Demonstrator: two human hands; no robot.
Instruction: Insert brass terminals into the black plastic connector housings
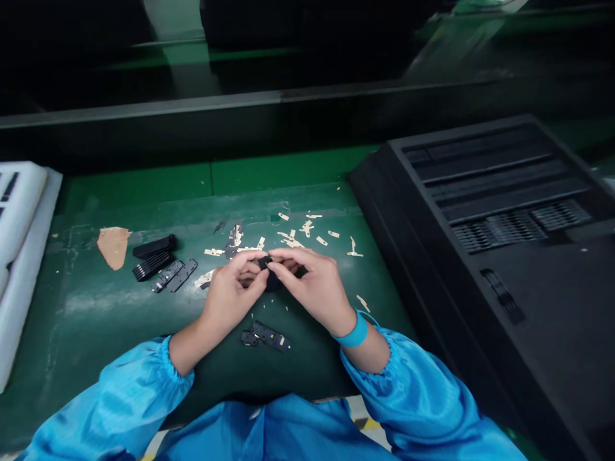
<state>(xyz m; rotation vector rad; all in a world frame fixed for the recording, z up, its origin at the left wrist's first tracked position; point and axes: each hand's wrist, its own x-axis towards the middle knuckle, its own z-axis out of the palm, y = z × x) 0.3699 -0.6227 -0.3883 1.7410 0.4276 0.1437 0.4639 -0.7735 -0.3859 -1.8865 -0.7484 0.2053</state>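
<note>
My left hand (pixel 230 291) and my right hand (pixel 314 285) meet over the green mat (pixel 96 307), fingers pinched together on a small black part (pixel 269 274) held between them. Most of that part is hidden by the fingers. A blue band (pixel 354 333) circles my right wrist. Just below the hands a flat black component (pixel 266 336) lies on the mat. Both arms wear blue sleeves.
Several black parts (pixel 161 264) lie in a group to the left, beside a tan scrap (pixel 113 246). Small beige paper strips (pixel 298 234) are scattered beyond the hands. A large black plastic housing (pixel 509 237) fills the right. White foam trays (pixel 19 218) sit at the far left.
</note>
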